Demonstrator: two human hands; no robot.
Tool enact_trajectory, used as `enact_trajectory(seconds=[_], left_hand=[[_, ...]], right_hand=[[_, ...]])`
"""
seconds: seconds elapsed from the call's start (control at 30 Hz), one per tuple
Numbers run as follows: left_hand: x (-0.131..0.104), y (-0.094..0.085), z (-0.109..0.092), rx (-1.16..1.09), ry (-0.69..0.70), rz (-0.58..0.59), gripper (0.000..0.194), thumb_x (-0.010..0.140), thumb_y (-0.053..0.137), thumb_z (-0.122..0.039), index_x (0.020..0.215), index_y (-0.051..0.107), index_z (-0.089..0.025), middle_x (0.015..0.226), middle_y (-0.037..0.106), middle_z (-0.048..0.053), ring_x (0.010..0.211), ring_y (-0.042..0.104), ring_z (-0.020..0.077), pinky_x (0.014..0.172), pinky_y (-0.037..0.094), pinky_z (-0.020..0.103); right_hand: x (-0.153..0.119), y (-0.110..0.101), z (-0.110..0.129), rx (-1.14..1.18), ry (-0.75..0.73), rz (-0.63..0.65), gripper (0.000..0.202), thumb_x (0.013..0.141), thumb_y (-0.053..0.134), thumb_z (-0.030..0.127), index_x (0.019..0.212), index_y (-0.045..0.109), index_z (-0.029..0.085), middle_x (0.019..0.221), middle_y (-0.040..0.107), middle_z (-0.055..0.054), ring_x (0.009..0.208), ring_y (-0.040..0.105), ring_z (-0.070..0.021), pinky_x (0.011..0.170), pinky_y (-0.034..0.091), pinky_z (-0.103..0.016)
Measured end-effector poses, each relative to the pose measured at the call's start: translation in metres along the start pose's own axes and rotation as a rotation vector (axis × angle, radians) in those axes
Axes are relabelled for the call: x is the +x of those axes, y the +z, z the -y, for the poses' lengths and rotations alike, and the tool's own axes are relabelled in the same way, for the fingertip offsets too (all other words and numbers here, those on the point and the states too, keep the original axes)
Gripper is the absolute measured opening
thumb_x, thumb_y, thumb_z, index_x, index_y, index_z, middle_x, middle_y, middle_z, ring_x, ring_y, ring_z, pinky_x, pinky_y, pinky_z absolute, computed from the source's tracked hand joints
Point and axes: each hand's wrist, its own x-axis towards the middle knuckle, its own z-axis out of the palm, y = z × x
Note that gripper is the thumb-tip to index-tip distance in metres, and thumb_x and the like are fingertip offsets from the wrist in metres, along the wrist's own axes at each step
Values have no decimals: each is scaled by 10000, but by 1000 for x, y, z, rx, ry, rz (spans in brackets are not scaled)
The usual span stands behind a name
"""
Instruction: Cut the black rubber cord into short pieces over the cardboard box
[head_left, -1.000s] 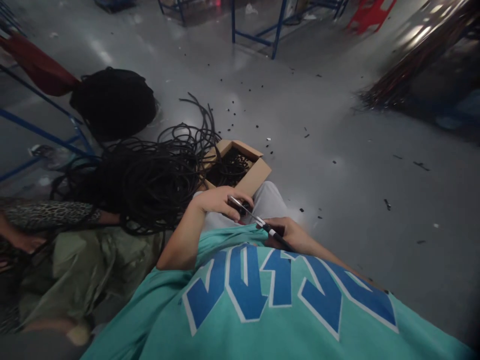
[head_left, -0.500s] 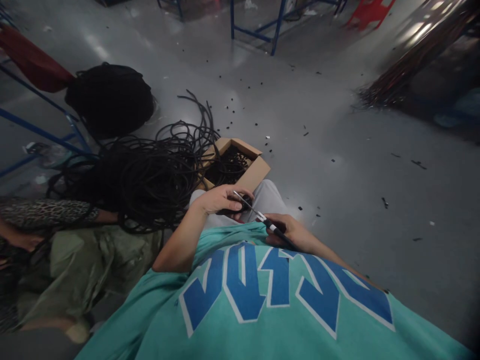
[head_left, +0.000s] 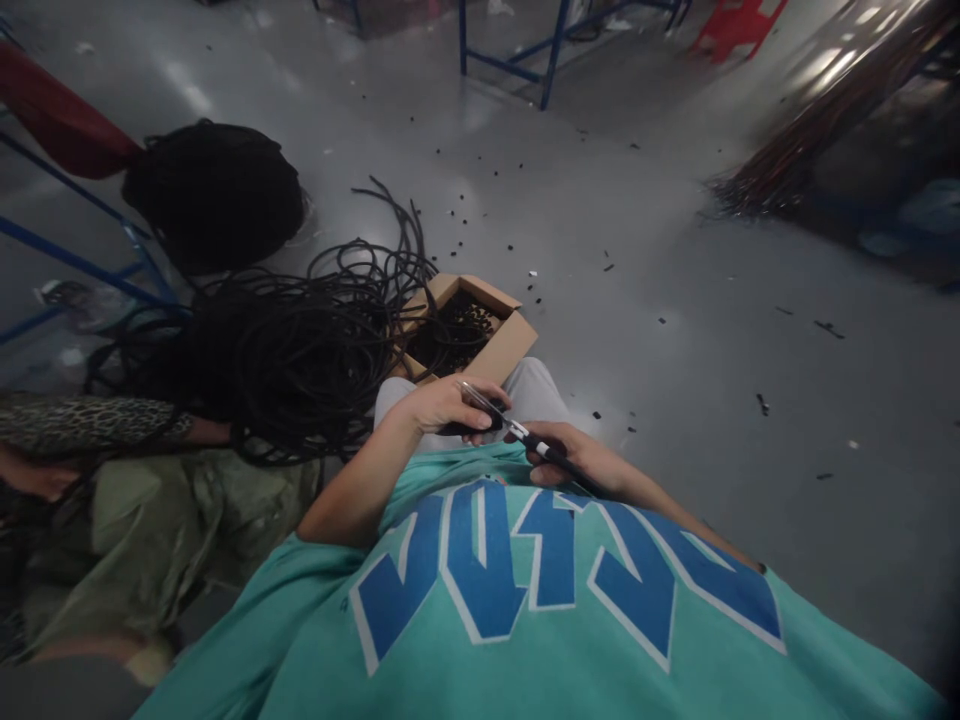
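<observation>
My left hand (head_left: 457, 402) is closed around a small black piece (head_left: 491, 418) over my lap, its fingers hiding much of it. Between the fingers of my right hand (head_left: 574, 450) is a slender tool (head_left: 551, 455) with a thin metal tip, white bands and a black handle. The tip reaches across the black piece, beside my left fingers; whether it touches cannot be seen. Just beyond my knees stands an open cardboard box (head_left: 510, 345) holding many small black bits (head_left: 469, 325). Black cord (head_left: 300, 350) lies in a loose tangle left of the box, some strands running into it.
A large black coil (head_left: 214, 195) sits farther back on the left, near a blue metal frame (head_left: 82, 262). Another person's hand (head_left: 41, 475) and green trousers (head_left: 187, 510) are close on my left. Black scraps dot the grey floor (head_left: 697, 400). A red stool (head_left: 739, 30) stands behind.
My left hand has shifted slightly, and the black piece in it now lies turned flatter. The tool's tip has moved slightly left. Both hands keep their hold.
</observation>
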Motion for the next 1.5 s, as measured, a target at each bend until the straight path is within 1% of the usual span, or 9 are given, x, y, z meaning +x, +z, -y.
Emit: enact_trajectory(seconds=[0.13,0.33,0.5,0.63,0.7,0.87,1.03,1.27,1.5], left_hand=[[1,-6,-1,8,-5,-16,469,512,785,-259,915,615,-90,596,628,26,440,570,118,437,449,212],[3,-19,-1,70,38,-49,497,520,779,-219,967,599,-98,683,639,35,496,589,120,446,447,209],[19,-52,-19,72,174,-370,459,586,731,-195,998,564,-84,619,603,21,481,575,119,432,431,208],[61,-95,-46,131,351,-669,613,656,666,-111,1216,416,-113,561,568,-25,444,552,100,454,419,198],[81,-112,-55,157,346,-812,630,692,636,-97,1252,352,-132,547,555,-43,426,542,90,463,414,194],[95,-129,-48,121,353,-894,181,728,599,-150,885,527,-97,534,535,-20,390,492,67,419,357,176],[70,-112,-22,34,391,-867,119,682,588,-166,764,519,-116,624,569,-2,433,480,53,421,360,179],[26,-49,6,-192,483,-697,365,490,743,-206,810,586,-125,705,624,2,562,550,80,555,447,219],[7,-2,14,-84,487,-583,416,584,731,-384,875,542,-156,660,639,-4,431,506,67,475,401,220]], right_hand=[[2,1,-1,52,13,-9,410,624,676,343,970,631,126,591,443,45,563,397,-93,545,322,-220],[4,3,-2,77,47,-130,380,588,675,305,919,649,120,633,479,33,530,384,-74,501,309,-212],[0,-2,-9,73,94,-220,453,604,651,290,1021,609,118,561,397,61,469,363,-67,441,273,-208],[-2,-2,-14,75,139,-245,484,609,647,294,1055,587,116,542,384,70,456,353,-67,429,266,-209],[-2,0,-14,71,148,-266,462,599,648,289,1027,599,123,544,379,71,461,340,-64,436,260,-210],[-6,2,-20,96,150,-312,464,580,650,296,1005,605,115,573,412,58,474,373,-69,457,272,-219],[-4,2,-35,150,164,-372,484,591,647,310,1031,595,115,537,393,72,438,335,-59,427,245,-211],[4,0,-25,160,142,-339,608,583,698,373,1115,558,114,536,434,61,462,429,-90,449,335,-225],[6,-2,-24,54,34,-301,725,651,626,557,1194,524,89,569,499,16,513,496,-131,490,391,-253]])
